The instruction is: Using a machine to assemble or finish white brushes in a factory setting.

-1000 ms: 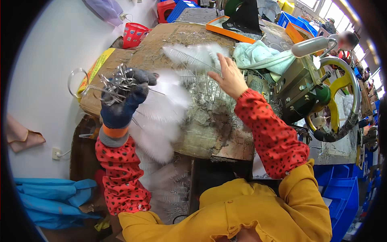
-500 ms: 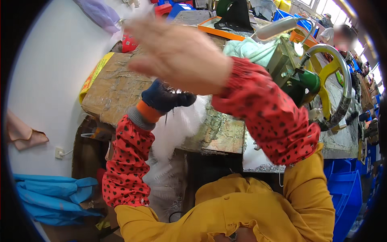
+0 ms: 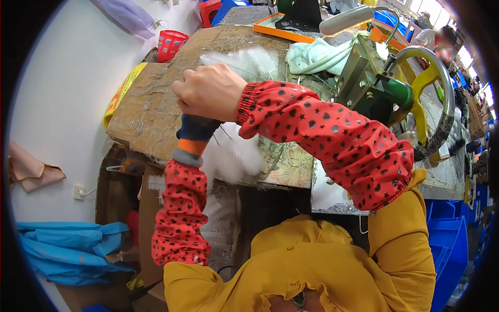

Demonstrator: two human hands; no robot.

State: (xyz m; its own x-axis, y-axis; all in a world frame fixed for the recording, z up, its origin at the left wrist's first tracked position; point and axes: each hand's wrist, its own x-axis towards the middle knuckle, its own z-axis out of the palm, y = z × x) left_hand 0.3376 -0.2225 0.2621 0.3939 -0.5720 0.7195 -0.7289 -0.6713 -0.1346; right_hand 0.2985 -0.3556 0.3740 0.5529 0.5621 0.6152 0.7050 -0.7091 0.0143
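My right hand (image 3: 210,93), bare, is closed into a fist right on top of my left hand (image 3: 195,134), which wears a dark blue glove with an orange and grey cuff. The fist hides the left fingers. A bundle of white fluffy brushes on thin wire stems (image 3: 234,156) hangs just below and to the right of the gloved hand, its stems running up into both hands. More white fluffy brushes (image 3: 252,60) lie on the taped cardboard bench top (image 3: 150,104) behind my right hand. Both arms wear red sleeves with dark stars.
A green machine (image 3: 379,88) with a yellow-spoked hand wheel (image 3: 436,99) stands at the right, a pale green cloth (image 3: 317,54) beside it. A red basket (image 3: 170,44) and an orange tray (image 3: 280,31) sit at the back. Blue bins (image 3: 447,234) are at lower right, blue fabric (image 3: 67,249) at lower left.
My right hand, open and raised a second ago, has swung across and closed down onto my gloved left hand. The left hand and its bundle moved right, toward the middle of the bench.
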